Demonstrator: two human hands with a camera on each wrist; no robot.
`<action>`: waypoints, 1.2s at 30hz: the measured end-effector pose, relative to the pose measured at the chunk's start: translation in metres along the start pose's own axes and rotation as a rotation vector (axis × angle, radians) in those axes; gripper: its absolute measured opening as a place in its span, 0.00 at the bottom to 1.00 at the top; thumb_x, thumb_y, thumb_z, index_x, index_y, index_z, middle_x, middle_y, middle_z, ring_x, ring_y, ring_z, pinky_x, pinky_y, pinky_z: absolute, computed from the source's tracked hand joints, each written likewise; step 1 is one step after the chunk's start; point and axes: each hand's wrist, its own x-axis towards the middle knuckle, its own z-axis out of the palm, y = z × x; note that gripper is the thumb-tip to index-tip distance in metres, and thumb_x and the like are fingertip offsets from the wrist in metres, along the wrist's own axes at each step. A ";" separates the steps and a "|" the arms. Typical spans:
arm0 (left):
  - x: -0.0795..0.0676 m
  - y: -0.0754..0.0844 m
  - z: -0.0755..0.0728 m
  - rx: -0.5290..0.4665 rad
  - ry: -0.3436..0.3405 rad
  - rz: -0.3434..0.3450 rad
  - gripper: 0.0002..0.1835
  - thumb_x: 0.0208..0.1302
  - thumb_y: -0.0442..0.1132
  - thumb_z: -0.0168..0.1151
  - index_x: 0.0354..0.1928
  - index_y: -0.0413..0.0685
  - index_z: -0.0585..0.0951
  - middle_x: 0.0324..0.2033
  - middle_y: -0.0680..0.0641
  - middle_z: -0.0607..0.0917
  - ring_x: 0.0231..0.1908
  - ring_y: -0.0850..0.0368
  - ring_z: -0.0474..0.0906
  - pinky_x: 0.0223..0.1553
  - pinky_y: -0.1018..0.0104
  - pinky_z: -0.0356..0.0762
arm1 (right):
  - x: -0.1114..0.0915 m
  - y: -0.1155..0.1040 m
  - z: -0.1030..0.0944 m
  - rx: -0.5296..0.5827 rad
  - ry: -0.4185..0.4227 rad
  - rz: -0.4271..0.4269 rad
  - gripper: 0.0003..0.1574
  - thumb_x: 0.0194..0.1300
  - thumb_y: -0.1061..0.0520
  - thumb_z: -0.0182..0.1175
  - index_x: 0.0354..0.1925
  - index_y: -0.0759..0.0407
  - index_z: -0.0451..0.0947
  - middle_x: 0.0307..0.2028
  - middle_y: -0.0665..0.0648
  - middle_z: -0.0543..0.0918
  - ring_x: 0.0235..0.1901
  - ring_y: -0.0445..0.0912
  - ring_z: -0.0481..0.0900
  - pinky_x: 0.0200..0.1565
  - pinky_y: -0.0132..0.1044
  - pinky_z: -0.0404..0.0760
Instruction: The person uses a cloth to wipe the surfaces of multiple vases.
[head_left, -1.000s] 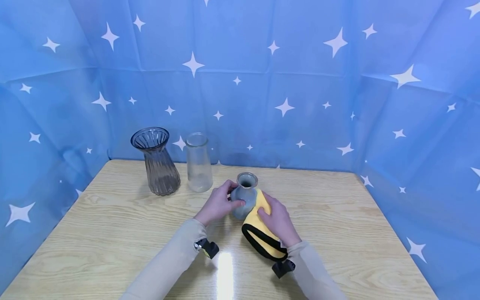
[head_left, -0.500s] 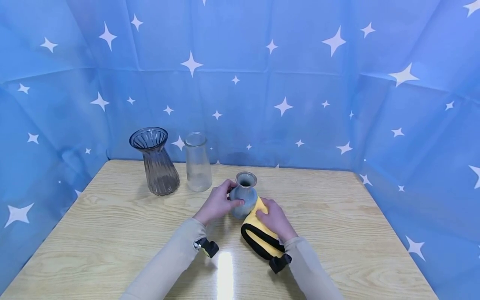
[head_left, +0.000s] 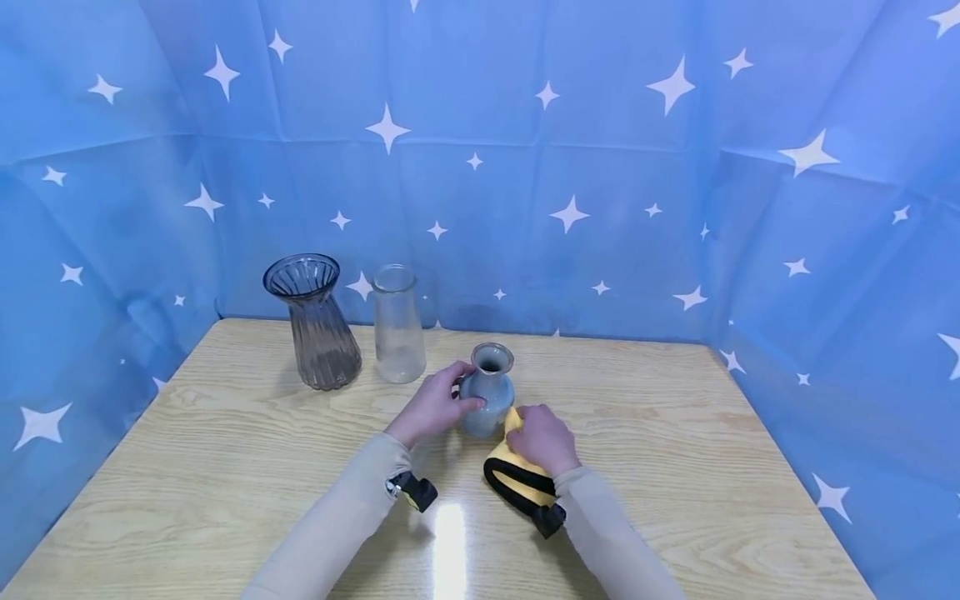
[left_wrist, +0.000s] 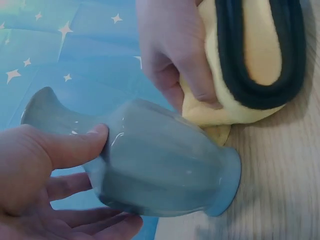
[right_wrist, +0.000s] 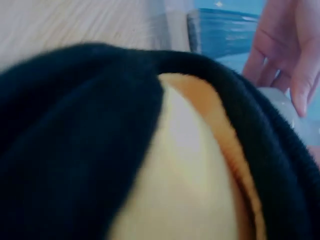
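Note:
A small blue-grey glazed vase point(head_left: 486, 402) with a flared rim stands on the table in the head view. My left hand point(head_left: 437, 406) grips it from the left, thumb across the front of its shoulder and fingers behind. In my right hand point(head_left: 545, 437) is a folded yellow cloth point(head_left: 512, 458) with thick black edging, pinched between thumb and fingers. The cloth touches the vase's lower right side, as the left wrist view shows near the vase's foot point(left_wrist: 227, 182). In the right wrist view the cloth point(right_wrist: 185, 165) fills most of the picture and hides the right fingers.
A ribbed smoky-grey glass vase point(head_left: 322, 333) and a clear glass vase point(head_left: 397, 333) stand at the back left of the wooden table point(head_left: 675, 467). Behind the table hangs a blue curtain point(head_left: 480, 208) with white stars.
My right hand has slid down along the vase's right side with the cloth, from its shoulder toward its base. The left hand and the vase stay nearly in place.

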 end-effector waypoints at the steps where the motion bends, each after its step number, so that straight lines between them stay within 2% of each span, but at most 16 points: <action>1: 0.000 0.000 -0.001 0.004 -0.005 -0.008 0.25 0.61 0.34 0.67 0.59 0.36 0.73 0.56 0.36 0.75 0.58 0.38 0.72 0.55 0.49 0.74 | 0.000 0.000 0.000 -0.012 0.009 0.015 0.24 0.57 0.59 0.60 0.51 0.67 0.78 0.36 0.61 0.79 0.24 0.49 0.72 0.23 0.40 0.71; 2: -0.001 -0.001 -0.002 0.005 -0.010 -0.016 0.26 0.62 0.34 0.67 0.61 0.37 0.72 0.55 0.36 0.74 0.57 0.38 0.72 0.54 0.49 0.75 | 0.000 0.001 0.000 -0.003 0.018 0.022 0.24 0.57 0.58 0.60 0.52 0.67 0.78 0.38 0.61 0.80 0.25 0.49 0.73 0.24 0.40 0.72; 4: -0.002 -0.002 -0.003 0.002 -0.017 -0.025 0.27 0.62 0.34 0.66 0.62 0.38 0.72 0.52 0.37 0.73 0.56 0.37 0.72 0.52 0.49 0.76 | 0.002 0.004 0.001 0.113 0.016 0.033 0.22 0.59 0.58 0.59 0.51 0.66 0.78 0.35 0.60 0.80 0.26 0.49 0.74 0.26 0.40 0.74; 9: -0.001 -0.003 -0.005 -0.005 -0.038 -0.025 0.27 0.64 0.34 0.64 0.65 0.38 0.70 0.49 0.38 0.72 0.55 0.37 0.72 0.52 0.50 0.77 | 0.006 0.019 -0.001 0.654 -0.047 0.113 0.22 0.65 0.60 0.53 0.55 0.71 0.75 0.28 0.58 0.80 0.22 0.45 0.77 0.25 0.33 0.77; 12: 0.000 -0.002 -0.004 0.003 -0.054 -0.001 0.27 0.65 0.32 0.62 0.65 0.39 0.69 0.53 0.37 0.73 0.56 0.37 0.72 0.54 0.48 0.75 | 0.005 0.022 -0.003 0.789 -0.034 0.142 0.25 0.66 0.61 0.53 0.58 0.72 0.72 0.29 0.58 0.81 0.22 0.44 0.77 0.25 0.32 0.77; 14: 0.001 -0.001 -0.004 -0.005 -0.061 0.005 0.26 0.66 0.32 0.61 0.65 0.39 0.68 0.57 0.36 0.73 0.58 0.37 0.71 0.56 0.47 0.73 | 0.004 0.021 -0.006 0.781 0.009 0.115 0.25 0.66 0.61 0.54 0.60 0.71 0.71 0.33 0.59 0.81 0.24 0.44 0.78 0.27 0.33 0.77; 17: 0.002 -0.002 -0.004 -0.030 -0.054 -0.010 0.24 0.66 0.32 0.61 0.63 0.40 0.68 0.60 0.36 0.72 0.60 0.38 0.69 0.58 0.47 0.71 | 0.000 0.016 -0.009 0.681 0.087 0.041 0.25 0.66 0.61 0.55 0.60 0.69 0.72 0.38 0.61 0.81 0.27 0.45 0.77 0.30 0.35 0.78; 21: 0.003 -0.005 -0.003 -0.042 -0.042 -0.001 0.23 0.66 0.31 0.61 0.62 0.40 0.70 0.59 0.37 0.74 0.60 0.39 0.70 0.58 0.49 0.71 | -0.005 0.007 -0.015 0.484 0.211 -0.058 0.27 0.65 0.62 0.57 0.62 0.68 0.71 0.43 0.63 0.81 0.24 0.45 0.75 0.29 0.36 0.76; 26: 0.004 -0.008 -0.004 -0.047 -0.057 0.033 0.24 0.66 0.30 0.60 0.63 0.39 0.71 0.60 0.38 0.73 0.61 0.39 0.69 0.59 0.49 0.70 | -0.011 -0.005 -0.021 0.220 0.318 -0.144 0.29 0.62 0.60 0.59 0.61 0.64 0.74 0.49 0.64 0.80 0.21 0.46 0.70 0.26 0.39 0.70; 30: 0.005 -0.008 -0.004 -0.055 -0.084 0.030 0.25 0.67 0.31 0.58 0.66 0.39 0.69 0.63 0.39 0.72 0.62 0.38 0.68 0.60 0.47 0.69 | -0.014 -0.014 -0.025 0.036 0.386 -0.218 0.28 0.59 0.57 0.62 0.58 0.62 0.77 0.48 0.63 0.80 0.27 0.49 0.76 0.26 0.42 0.73; 33: 0.005 -0.008 -0.004 -0.055 -0.093 0.027 0.26 0.68 0.31 0.57 0.67 0.39 0.68 0.64 0.38 0.71 0.62 0.38 0.67 0.60 0.45 0.68 | -0.014 -0.018 -0.029 0.052 0.377 -0.234 0.27 0.59 0.57 0.62 0.57 0.64 0.77 0.49 0.65 0.80 0.25 0.48 0.75 0.25 0.41 0.73; 34: 0.005 -0.007 -0.004 -0.052 -0.096 0.022 0.26 0.68 0.31 0.57 0.67 0.39 0.68 0.64 0.38 0.71 0.62 0.38 0.67 0.60 0.45 0.68 | -0.013 -0.019 -0.031 0.112 0.357 -0.220 0.27 0.60 0.58 0.61 0.57 0.65 0.77 0.48 0.65 0.81 0.24 0.47 0.75 0.25 0.40 0.74; 36: 0.005 -0.007 -0.004 -0.042 -0.105 0.010 0.26 0.69 0.31 0.57 0.68 0.39 0.67 0.64 0.38 0.70 0.62 0.38 0.67 0.60 0.46 0.68 | -0.011 -0.019 -0.035 0.302 0.288 -0.171 0.26 0.63 0.59 0.60 0.59 0.64 0.76 0.45 0.64 0.81 0.22 0.47 0.75 0.26 0.38 0.75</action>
